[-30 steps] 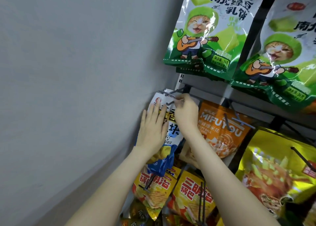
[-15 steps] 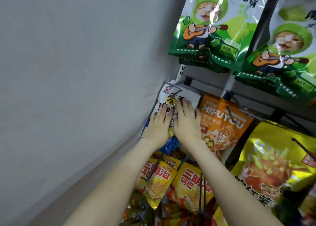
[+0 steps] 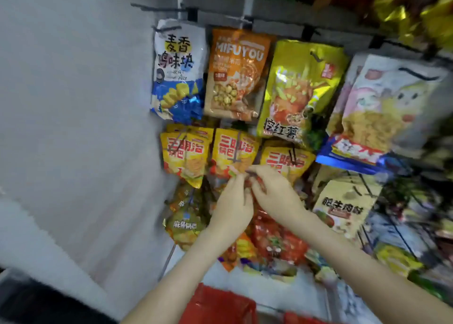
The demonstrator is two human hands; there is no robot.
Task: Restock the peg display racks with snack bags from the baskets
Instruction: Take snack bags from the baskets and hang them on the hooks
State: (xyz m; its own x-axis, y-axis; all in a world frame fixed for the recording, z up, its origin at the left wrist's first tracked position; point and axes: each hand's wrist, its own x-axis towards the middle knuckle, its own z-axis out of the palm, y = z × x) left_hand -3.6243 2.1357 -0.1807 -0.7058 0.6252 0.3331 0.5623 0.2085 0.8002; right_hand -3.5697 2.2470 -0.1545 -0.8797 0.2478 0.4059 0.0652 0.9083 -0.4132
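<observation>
Under the yellow bags (image 3: pixel 186 152), left hand (image 3: pixel 232 208) and right hand (image 3: pixel 277 196) are pinching the top of the red snack bag (image 3: pixel 277 240) — its length hanging below them (blurry).

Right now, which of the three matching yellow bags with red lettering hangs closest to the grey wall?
The leftmost one, hanging directly below the blue-and-white bag. The other two of its kind hang further to its right.

I'm looking at a shop: a display rack (image 3: pixel 220 4) of wire pegs hangs full of printed snack bags (image 3: pixel 235 73), with three identical yellow bags (image 3: pixel 186 154) side by side. It stands beside a plain grey wall (image 3: pixel 73 102), with a red basket (image 3: pixel 218 304) below.
</observation>
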